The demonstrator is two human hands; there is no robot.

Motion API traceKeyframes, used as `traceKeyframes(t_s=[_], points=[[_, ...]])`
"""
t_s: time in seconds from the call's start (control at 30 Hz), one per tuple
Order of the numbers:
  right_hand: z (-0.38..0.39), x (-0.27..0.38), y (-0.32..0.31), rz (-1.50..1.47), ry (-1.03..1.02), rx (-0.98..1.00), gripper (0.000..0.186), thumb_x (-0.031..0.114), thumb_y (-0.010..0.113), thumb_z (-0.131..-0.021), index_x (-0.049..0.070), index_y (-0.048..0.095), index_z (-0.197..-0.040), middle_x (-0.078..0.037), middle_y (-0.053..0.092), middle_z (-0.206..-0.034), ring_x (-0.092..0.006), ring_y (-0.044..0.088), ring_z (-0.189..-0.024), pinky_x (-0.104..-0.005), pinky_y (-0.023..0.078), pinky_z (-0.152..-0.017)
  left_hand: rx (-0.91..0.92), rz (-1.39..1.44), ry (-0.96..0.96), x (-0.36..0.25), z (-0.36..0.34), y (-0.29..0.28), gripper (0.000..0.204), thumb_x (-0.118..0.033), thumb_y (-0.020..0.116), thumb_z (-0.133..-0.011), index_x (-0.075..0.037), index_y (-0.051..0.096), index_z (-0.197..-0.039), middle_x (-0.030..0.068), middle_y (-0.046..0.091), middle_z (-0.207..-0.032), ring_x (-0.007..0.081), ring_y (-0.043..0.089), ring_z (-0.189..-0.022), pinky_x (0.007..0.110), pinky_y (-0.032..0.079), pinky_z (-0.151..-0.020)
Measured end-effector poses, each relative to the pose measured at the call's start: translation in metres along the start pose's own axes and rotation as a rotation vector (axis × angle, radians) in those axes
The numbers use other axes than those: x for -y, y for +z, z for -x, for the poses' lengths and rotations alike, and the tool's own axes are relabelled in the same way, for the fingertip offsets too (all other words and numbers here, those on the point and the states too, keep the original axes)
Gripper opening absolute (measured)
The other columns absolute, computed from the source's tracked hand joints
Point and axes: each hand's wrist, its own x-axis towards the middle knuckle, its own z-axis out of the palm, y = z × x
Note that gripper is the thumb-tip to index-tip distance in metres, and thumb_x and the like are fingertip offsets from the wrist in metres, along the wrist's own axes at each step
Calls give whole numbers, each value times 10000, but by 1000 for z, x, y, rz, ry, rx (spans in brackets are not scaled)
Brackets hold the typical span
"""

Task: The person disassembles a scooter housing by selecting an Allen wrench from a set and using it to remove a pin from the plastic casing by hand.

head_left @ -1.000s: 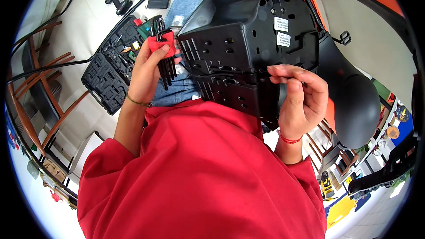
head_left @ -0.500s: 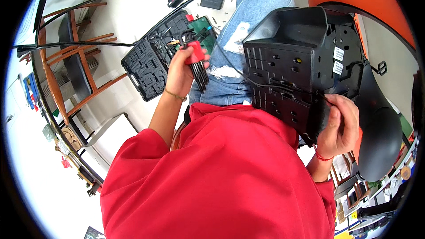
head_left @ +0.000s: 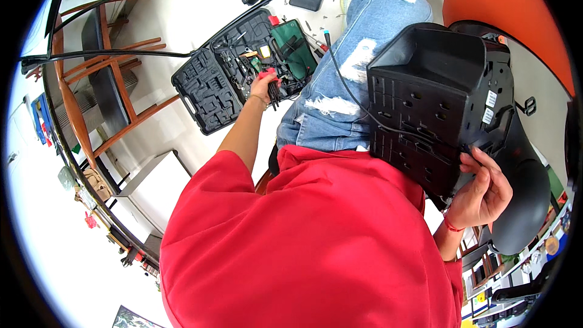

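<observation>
Fingers of the left hand (head_left: 262, 87) pinch a red hex key set (head_left: 270, 85) over the open tool case (head_left: 209, 85), while the right hand (head_left: 483, 191) curls around the black plastic chair base (head_left: 434, 103), steadying it on the lap.

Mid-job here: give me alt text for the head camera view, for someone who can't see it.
A person in a red top reaches their left hand, holding a red set of hex keys, over an open black tool case on the floor, while their right hand grips a black plastic seat part.

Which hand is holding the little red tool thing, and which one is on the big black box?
The left hand holds the red-handled key set, over the open tool case. The right hand grips the big black plastic part.
</observation>
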Motion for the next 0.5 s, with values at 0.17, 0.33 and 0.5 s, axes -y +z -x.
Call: traceKeyframes(t_s=[0.17,0.33,0.5], points=[[1,9,4,122,59,24,200,153,418,-1025,-15,449,-1127,-331,631,-998,-316,694,-763,-329,571,-642,-199,-65,14,31,-36,1,306,-134,741,-749,-6,580,-975,105,658,-839,233,666,-693,333,537,-583],[2,15,4,170,141,-36,297,232,293,-1052,-10,442,-1138,-325,628,-1018,-288,682,-740,-322,567,-683,-403,-383,188,47,-84,7,389,-158,766,-668,-14,580,-977,83,636,-871,207,604,-701,352,500,-665],[4,7,-2,137,187,-52,277,219,294,-1050,1,452,-1113,-315,638,-1002,-265,676,-723,-319,568,-694,-435,-402,107,57,-144,-38,575,-183,811,-592,68,579,-1054,141,663,-978,227,638,-830,345,515,-761]])
